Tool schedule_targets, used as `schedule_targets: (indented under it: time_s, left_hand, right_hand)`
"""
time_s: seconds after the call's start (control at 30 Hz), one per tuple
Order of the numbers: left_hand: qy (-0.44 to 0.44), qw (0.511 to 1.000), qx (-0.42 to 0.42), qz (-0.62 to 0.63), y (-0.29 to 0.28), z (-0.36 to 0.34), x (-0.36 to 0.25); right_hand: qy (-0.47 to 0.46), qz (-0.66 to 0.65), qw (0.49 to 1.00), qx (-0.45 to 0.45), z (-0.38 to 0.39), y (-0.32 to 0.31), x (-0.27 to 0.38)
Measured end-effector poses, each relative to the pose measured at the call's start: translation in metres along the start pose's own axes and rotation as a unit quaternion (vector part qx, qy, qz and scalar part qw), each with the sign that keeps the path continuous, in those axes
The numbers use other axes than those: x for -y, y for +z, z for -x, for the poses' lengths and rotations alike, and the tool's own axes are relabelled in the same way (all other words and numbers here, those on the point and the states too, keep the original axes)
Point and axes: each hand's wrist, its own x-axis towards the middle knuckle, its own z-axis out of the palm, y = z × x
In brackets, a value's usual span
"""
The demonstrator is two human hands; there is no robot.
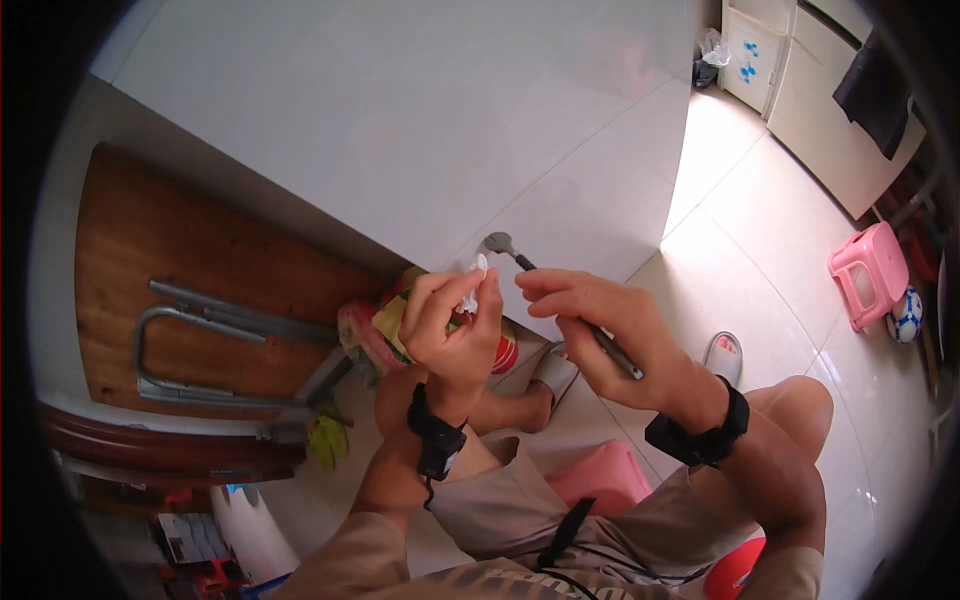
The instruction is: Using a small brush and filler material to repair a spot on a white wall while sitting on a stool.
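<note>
My left hand (pixel 450 320) pinches a small white crumpled piece (pixel 480 264), just above the near edge of a white tiled panel (pixel 400 110). My right hand (pixel 610 340) is closed around a slim tool with a dark handle (pixel 524 262) and a rounded grey metal head (pixel 498 243). The head is over the panel, a little beyond my left fingertips; whether it touches the surface I cannot tell. Behind my left hand, colourful bags (pixel 385 325) lie below the panel edge.
A folded wooden table (pixel 160 230) with metal legs leans at left, near yellow-green items (pixel 325 440). Tiled floor (pixel 760 260) runs right toward a pink stool (pixel 865 265), a ball (pixel 905 315) and white cabinets (pixel 800 120). Another pink stool (pixel 600 470) is under me.
</note>
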Motion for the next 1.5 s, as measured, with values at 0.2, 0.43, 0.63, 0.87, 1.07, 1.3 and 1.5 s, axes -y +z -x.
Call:
schedule_targets:
  time_s: [0.2,0.43,0.63,0.87,1.07,1.3,1.5]
  left_hand:
    - [0.014,0.999,-0.041,0.003,-0.006,-0.003,0.005]
    - [-0.028,1.0,-0.009,0.01,-0.007,-0.002,-0.002]
    - [-0.012,0.997,-0.041,0.062,0.002,0.0,0.006]
    - [-0.006,0.997,-0.034,0.063,0.003,-0.001,0.004]
    - [-0.01,0.997,-0.016,0.072,0.006,-0.003,0.002]
    - [-0.022,0.996,-0.025,0.087,0.005,-0.005,0.004]
    - [0.0,0.995,-0.033,0.094,0.008,-0.006,0.005]
  right_hand:
    - [0.039,0.01,0.998,0.042,0.002,0.004,-0.009]
    - [0.056,0.008,0.996,0.066,0.011,-0.001,-0.019]
    - [-0.001,-0.011,0.999,0.04,0.004,0.005,-0.004]
    - [0.009,0.01,1.0,0.008,0.007,0.018,-0.001]
    - [0.071,0.083,0.992,0.07,0.016,0.009,-0.029]
    - [0.024,0.028,0.994,0.103,0.014,0.012,-0.022]
    - [0.046,0.03,0.992,0.112,0.002,0.004,-0.005]
